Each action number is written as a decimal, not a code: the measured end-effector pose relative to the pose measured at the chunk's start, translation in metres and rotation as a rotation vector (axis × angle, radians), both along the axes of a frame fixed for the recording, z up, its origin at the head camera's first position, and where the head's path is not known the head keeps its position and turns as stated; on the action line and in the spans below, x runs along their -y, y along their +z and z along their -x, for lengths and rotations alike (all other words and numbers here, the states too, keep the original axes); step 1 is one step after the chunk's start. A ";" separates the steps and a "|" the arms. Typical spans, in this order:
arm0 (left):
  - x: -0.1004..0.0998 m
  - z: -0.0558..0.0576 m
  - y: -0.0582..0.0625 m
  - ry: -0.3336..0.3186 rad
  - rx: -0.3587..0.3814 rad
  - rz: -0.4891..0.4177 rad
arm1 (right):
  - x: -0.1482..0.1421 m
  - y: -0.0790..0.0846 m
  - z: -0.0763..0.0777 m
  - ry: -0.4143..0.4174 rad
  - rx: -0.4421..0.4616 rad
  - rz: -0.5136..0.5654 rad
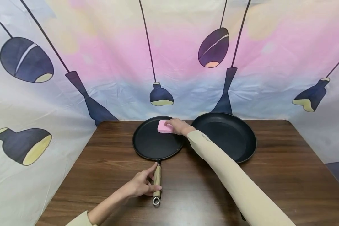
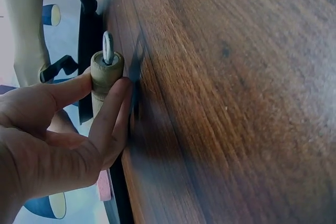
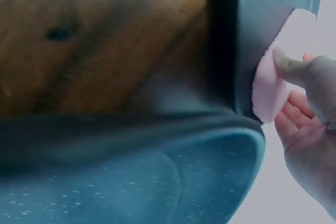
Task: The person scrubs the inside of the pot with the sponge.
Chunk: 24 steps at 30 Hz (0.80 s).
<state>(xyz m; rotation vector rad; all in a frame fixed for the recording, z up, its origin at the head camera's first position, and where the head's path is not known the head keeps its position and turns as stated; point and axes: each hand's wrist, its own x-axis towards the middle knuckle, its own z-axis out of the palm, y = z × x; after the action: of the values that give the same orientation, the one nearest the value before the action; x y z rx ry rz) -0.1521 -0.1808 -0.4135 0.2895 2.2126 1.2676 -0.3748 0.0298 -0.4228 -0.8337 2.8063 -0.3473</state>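
A flat round black pan point(image 1: 149, 142) with a low rim lies on the table, its wooden handle point(image 1: 157, 177) pointing toward me. My left hand point(image 1: 142, 183) grips that handle from the left, thumb and fingers on either side of the wood. In the left wrist view the metal hanging ring point(image 2: 108, 48) sticks out at the handle's end. My right hand point(image 1: 179, 126) pinches a pink sponge point(image 1: 164, 127) over the back right part of the flat pan. The right wrist view shows the sponge point(image 3: 273, 80) against the pan's dark surface, with the thumb on its near side.
A deeper black frying pan point(image 1: 223, 135) stands on the right, close beside the flat one, and my right sleeve point(image 1: 228, 171) crosses in front of it. Both pans are near the back edge of the brown wooden table point(image 1: 285, 175). Behind hangs a cloth point(image 1: 180, 56) printed with lamps.
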 end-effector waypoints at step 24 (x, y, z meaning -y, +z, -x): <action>0.000 -0.002 0.002 0.030 0.028 0.012 | -0.009 0.020 -0.056 0.143 0.052 -0.119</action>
<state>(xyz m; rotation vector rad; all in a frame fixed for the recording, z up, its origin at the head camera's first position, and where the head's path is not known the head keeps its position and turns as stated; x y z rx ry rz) -0.1497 -0.1804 -0.4111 0.2338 2.2079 1.2661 -0.3185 0.0385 -0.4025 -0.9767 2.6700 -0.1759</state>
